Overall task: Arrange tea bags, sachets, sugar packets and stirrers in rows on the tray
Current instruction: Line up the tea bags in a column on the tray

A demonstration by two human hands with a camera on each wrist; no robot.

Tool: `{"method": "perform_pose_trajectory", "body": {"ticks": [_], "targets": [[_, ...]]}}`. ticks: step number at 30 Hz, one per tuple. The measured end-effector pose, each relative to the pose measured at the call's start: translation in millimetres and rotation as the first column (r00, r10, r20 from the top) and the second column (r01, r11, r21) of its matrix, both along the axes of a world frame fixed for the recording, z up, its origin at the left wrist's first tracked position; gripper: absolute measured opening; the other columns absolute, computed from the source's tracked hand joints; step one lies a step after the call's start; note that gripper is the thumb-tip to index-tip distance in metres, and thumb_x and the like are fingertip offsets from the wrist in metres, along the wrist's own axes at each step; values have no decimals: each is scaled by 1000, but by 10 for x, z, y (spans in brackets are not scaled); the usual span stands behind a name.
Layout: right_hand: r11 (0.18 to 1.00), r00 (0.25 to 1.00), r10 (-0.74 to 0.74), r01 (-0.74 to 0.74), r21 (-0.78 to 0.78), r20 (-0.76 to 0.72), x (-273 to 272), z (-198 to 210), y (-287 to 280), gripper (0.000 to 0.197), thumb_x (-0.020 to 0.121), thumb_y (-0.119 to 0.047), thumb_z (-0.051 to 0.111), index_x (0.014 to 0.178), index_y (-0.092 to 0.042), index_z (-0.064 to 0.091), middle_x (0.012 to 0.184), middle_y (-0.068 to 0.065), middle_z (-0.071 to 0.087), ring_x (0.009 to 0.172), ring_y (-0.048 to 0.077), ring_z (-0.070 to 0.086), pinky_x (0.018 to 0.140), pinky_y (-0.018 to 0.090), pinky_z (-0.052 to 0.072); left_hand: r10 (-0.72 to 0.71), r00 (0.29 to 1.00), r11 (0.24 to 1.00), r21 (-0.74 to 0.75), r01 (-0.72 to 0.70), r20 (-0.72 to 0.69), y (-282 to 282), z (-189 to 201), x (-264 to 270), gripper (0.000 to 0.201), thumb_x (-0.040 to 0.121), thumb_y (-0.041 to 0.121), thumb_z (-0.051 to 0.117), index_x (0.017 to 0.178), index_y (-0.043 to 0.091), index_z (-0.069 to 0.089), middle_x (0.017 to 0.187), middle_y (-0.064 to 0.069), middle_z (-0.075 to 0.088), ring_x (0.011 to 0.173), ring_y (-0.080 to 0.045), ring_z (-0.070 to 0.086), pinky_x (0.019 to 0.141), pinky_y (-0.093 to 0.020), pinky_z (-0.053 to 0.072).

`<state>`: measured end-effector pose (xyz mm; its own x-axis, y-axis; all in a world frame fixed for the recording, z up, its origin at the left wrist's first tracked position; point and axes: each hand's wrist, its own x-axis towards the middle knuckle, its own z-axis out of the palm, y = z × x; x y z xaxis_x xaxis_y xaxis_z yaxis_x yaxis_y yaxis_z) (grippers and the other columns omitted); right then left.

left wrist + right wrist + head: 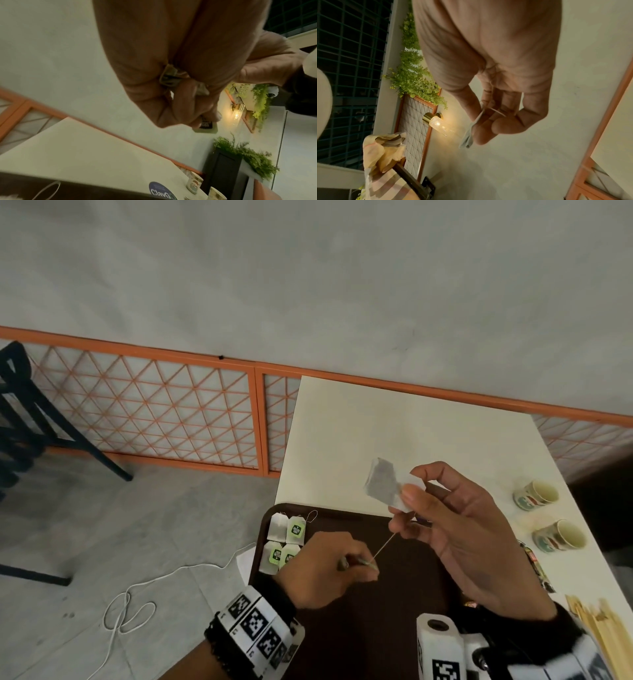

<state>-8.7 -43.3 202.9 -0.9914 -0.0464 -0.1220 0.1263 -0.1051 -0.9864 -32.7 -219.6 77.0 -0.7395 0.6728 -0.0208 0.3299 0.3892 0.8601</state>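
Paper tea bag [382, 481] is pinched above the tray by the right hand [459, 529]; its green tag [206, 125] is gripped by the left hand [322, 568], the string [385, 546] drawn taut between. Beneath lies a dark brown tray [404, 594] on a cream table [394, 433], against a grey wall with orange lattice. Four tea bags [284, 541] are laid in the tray's far-left corner. Two paper cups [548, 513] and wooden stirrers [596, 625] stand right.
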Motion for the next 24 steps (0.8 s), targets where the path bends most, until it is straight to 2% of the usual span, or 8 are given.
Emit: {"method": "perform_pose_trajectory", "body": {"ticks": [3,6,8,10,16,19,22,24], "targets": [[998,998,-52,51,36,47,-17,-77,102,33,70,-41,82,88,-19,67,83,13,71,68,26,67,65,32,56,29,994,999,-30,-26,109,-85,-72,79,14,91,37,65,101,31,74,91,13,60,81,-1,54,75,-14,41],[944,986,-135,99,315,95,-56,-365,190,5,88,-22,69,90,-18,66,80,7,72,67,17,68,72,34,54,51,982,994,-104,-33,180,-227,-99,136,14,93,37,63,102,33,73,100,12,56,89,0,54,78,-15,42],[784,995,-40,-26,620,92,-53,-623,209,4,94,-24,63,92,-25,66,75,-4,71,66,2,66,68,18,50,108,972,990,-113,-85,208,-308,-54,167,10,92,31,67,100,30,73,96,14,61,84,3,58,72,-15,46],[612,985,119,-173,772,127,-21,-846,158,6,95,-28,60,93,-29,65,76,-12,67,72,-3,63,63,12,46,176,949,983,-87,-159,262,-375,-4,179,7,86,23,74,93,25,72,84,13,67,68,7,58,61,-12,45],[526,841,456,-518,675,290,18,-1028,-89,11,95,-32,61,96,-26,71,76,-4,70,66,8,65,63,17,51,167,956,977,-170,-128,239,-497,90,123,14,71,29,86,75,26,73,81,14,68,77,4,59,70,-13,45],[518,752,562,-645,562,344,-4,-1023,-184,7,89,-28,69,94,-26,65,84,0,72,65,9,66,69,26,54,107,941,979,-199,-43,321,-459,80,123,17,70,27,88,73,23,72,81,8,68,58,2,57,56,-13,44],[532,735,579,-668,520,353,6,-1083,-257,19,83,-16,71,94,-22,57,85,2,71,69,16,68,71,33,56,93,876,988,-156,-21,473,-439,9,186,22,73,22,86,68,27,66,67,12,66,44,-6,53,42,-21,43],[641,765,532,-644,417,364,46,-1169,-279,19,85,-14,70,99,-17,56,81,3,70,66,16,66,66,29,55,158,839,985,-137,-101,521,-498,-77,256,21,74,22,85,73,24,65,67,9,67,43,-6,53,40,-22,41]]}}
